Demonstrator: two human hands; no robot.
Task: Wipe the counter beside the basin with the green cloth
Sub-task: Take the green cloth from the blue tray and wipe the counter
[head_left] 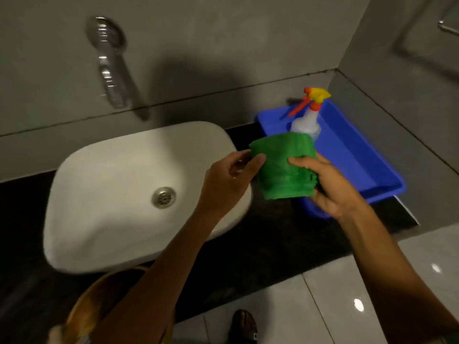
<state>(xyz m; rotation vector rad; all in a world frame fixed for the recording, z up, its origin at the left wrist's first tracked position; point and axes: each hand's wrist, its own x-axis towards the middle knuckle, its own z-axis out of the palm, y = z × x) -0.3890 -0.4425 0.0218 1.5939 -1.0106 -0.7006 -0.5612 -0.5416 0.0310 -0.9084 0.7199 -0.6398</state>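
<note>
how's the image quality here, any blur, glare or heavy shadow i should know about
Head view: dim light; the wall tap is smeared by motion blur, and a broad shadow falls on the wall right of it. The floor tiles show bright glare spots. Wide-angle bending curves the counter edge. The green cloth stays fairly sharp.

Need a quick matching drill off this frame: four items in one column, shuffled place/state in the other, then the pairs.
Items
1. green cloth
2. spray bottle
3. blue tray
4. tap

Places/states
A. mounted on the wall above the basin
B. on the dark counter, right of the basin
C. standing in the tray
D. folded, held in both hands

Pairs: 1-D, 2-C, 3-B, 4-A
</note>
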